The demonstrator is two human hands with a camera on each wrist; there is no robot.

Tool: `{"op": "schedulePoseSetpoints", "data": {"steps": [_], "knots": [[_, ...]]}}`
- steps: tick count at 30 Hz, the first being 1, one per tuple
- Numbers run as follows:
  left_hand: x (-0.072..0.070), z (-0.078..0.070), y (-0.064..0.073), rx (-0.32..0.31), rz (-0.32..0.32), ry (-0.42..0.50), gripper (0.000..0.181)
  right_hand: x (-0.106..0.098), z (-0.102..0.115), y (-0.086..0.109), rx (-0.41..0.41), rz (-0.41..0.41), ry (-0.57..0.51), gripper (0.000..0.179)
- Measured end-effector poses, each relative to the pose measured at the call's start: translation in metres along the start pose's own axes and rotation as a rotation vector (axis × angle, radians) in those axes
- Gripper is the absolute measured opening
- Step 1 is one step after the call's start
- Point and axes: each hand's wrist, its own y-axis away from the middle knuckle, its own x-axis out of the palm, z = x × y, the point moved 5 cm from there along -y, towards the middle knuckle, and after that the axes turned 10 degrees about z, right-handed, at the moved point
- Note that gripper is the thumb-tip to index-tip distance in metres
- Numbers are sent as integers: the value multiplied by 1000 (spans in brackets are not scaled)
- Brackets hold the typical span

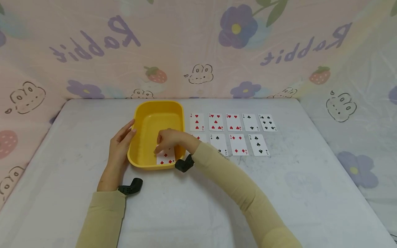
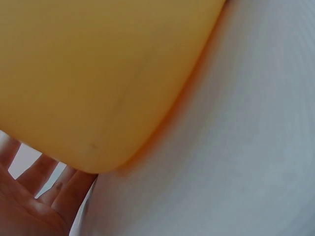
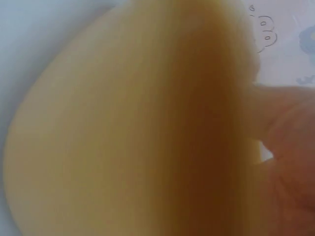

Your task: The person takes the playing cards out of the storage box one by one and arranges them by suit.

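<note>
A yellow plastic tub (image 1: 145, 166) stands left of the table's middle. Along its left side, my left hand (image 1: 120, 146) touches the rim with thumb and fingertips. Its fingers look straight and spread against the outer wall (image 2: 88, 88) in the left wrist view. My right hand (image 1: 170, 138) reaches over the right rim into the tub, fingers bent down. Thumb and fingertips pinch a red diamond playing card (image 1: 165, 157) in the near right corner; the hand covers its upper part. In the right wrist view, the blurred tub wall (image 3: 98, 137) hides the card.
Right of the tub lie two rows of face-up playing cards, among them a five of hearts (image 1: 216, 122), a two of spades (image 1: 218, 143) and a three of clubs (image 1: 259, 145). My right forearm crosses over the near row's left end. A patterned cloth (image 1: 173, 44) hangs behind the table.
</note>
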Motion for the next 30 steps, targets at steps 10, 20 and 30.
{"op": "schedulePoseSetpoints", "data": {"steps": [10,20,30], "knots": [[-1,0,0,-7,-6,8,42,10,5,2,87,-57,183,68],[-1,-1,-1,-14,-9,-5,42,14,4,2,157,-133,232,72],[-2,0,0,-28,-26,-22,42,7,0,-2,-19,-177,-126,29]]}}
